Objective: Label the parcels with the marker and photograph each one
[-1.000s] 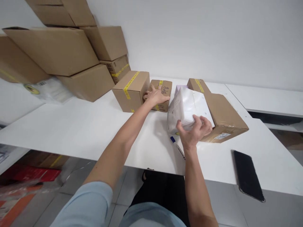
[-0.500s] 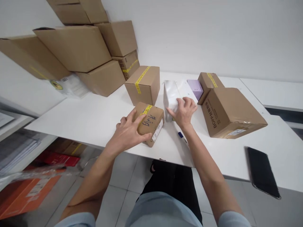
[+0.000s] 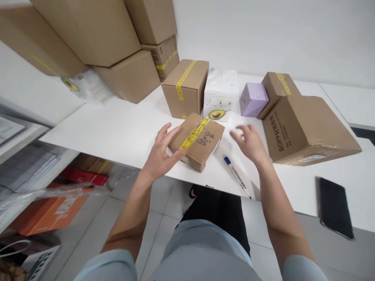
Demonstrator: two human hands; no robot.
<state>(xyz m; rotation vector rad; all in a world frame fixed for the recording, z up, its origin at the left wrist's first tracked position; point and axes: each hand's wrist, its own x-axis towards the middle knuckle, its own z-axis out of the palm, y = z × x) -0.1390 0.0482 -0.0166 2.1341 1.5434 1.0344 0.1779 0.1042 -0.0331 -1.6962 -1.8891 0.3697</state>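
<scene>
A small cardboard box [image 3: 202,142] with yellow tape and handwritten marks lies near the front edge of the white table [image 3: 117,136]. At its left side is my left hand [image 3: 162,156], fingers spread; whether the fingertips touch the cardboard I cannot tell. My right hand [image 3: 249,142] hovers to the right of this box, fingers apart and nothing in them. Below that hand lies a marker [image 3: 236,173] with a blue cap. Behind the box stands a white package [image 3: 219,99] with an avocado picture, beside a larger taped carton [image 3: 184,88].
A lilac box [image 3: 253,99], a small taped carton [image 3: 279,89] and a BOPP carton [image 3: 304,132] stand on the right. A phone [image 3: 335,207] lies at the front right edge. Stacked cartons [image 3: 129,76] rise at the left. Shelves [image 3: 35,136] hold papers and an orange box [image 3: 52,210].
My right hand has let go of the white package, now set back beside the larger carton, and moved right. The small box has turned, and my left hand has loosened from its top.
</scene>
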